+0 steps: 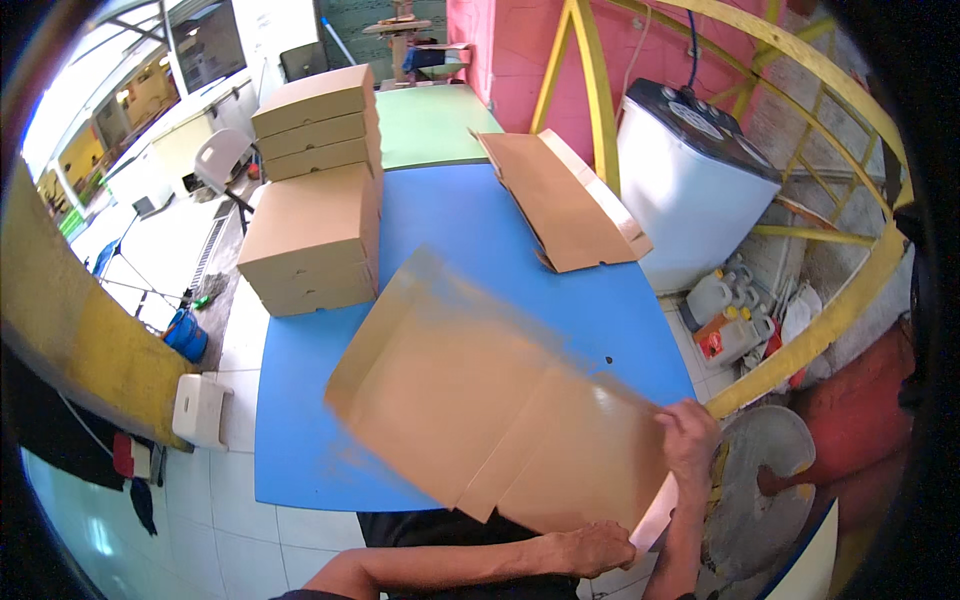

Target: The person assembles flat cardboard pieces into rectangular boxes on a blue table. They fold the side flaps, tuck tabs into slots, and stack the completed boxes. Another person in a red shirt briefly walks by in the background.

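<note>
L hand [590,548] & R hand [690,438] both grasping blurry cardboard box blank [470,385], near-R end, over blue tabletop [435,215]; stacked cartons [312,222] far L.

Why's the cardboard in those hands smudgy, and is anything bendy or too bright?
In the head view, the held cardboard smears along its far edge, probably motion blur; head view again, the blue table has fisheye-curved edges; head view too, the upper left glares nearly white.

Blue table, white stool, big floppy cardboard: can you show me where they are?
Blue table [590,305], head view: bare top.
White stool [200,410], head view: its middle.
Cardboard [485,400], head view: broad flat panel.
</note>
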### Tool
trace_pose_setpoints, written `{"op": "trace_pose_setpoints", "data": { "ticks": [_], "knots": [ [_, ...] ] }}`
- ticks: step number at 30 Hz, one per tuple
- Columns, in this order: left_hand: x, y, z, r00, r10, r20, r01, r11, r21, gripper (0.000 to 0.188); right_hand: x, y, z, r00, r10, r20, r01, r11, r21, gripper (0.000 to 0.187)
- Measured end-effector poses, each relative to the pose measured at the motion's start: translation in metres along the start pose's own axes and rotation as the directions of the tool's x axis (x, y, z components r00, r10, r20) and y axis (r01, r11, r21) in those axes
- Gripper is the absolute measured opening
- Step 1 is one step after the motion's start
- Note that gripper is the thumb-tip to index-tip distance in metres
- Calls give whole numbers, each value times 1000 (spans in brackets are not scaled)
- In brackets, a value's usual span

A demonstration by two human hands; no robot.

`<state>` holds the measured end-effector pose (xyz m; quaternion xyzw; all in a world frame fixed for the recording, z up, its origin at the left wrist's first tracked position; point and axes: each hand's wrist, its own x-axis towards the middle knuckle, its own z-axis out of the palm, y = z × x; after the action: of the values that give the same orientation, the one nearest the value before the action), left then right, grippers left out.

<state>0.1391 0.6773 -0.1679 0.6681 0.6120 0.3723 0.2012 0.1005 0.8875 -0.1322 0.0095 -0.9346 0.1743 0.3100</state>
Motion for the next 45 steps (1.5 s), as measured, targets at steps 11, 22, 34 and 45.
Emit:
{"op": "trace_pose_setpoints", "data": {
  "ticks": [11,22,34,45],
  "knots": [
    [-69,0,-128,783,-613,-104,594,689,414,49,-3,-36,28,849,344,400,-462,851,250,19],
    [-81,-30,-79,793,-99,-601,443,772,456,17,0,-94,87,878,392,275,-462,843,276,20],
    [-64,-29,-104,541,-606,-584,765,643,42,23,-41,-99,68,688,343,639,-718,445,535,45],
    [-60,-29,-120,495,-721,-485,800,596,-70,20,-50,-117,69,548,430,718,-762,-99,641,51]
  ]
}}
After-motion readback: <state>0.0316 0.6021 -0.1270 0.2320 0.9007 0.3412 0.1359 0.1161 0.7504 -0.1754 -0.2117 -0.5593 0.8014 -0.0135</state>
